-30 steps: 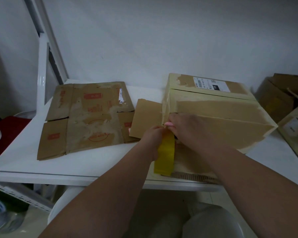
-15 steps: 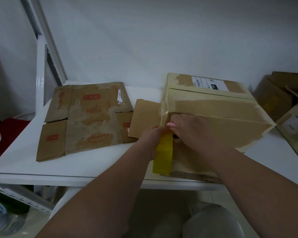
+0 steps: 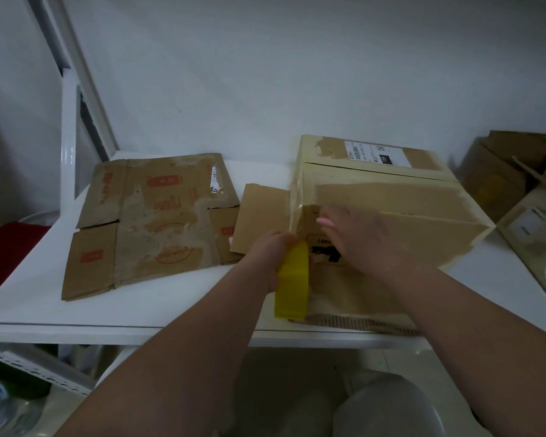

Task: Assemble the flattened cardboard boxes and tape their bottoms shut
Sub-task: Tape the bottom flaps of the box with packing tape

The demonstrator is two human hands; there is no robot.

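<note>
At the near edge of the desk (image 3: 32,307), about 6 o'clock, the left hand (image 3: 270,257) curls its fingers round a yellow tape roll (image 3: 292,280) just beside the near face of the assembled box (image 3: 407,203). Toward 1 o'clock of it, the right hand (image 3: 356,236) lies flat with straight fingers, pressing the box's top near its left corner. The flattened box (image 3: 152,222) lies at 9 o'clock. More cartons (image 3: 501,184) sit at 3 o'clock.

Fingers of the left hand (image 3: 270,252) sit hidden behind the tape roll (image 3: 292,280); the label (image 3: 377,156) print is unreadably small
</note>
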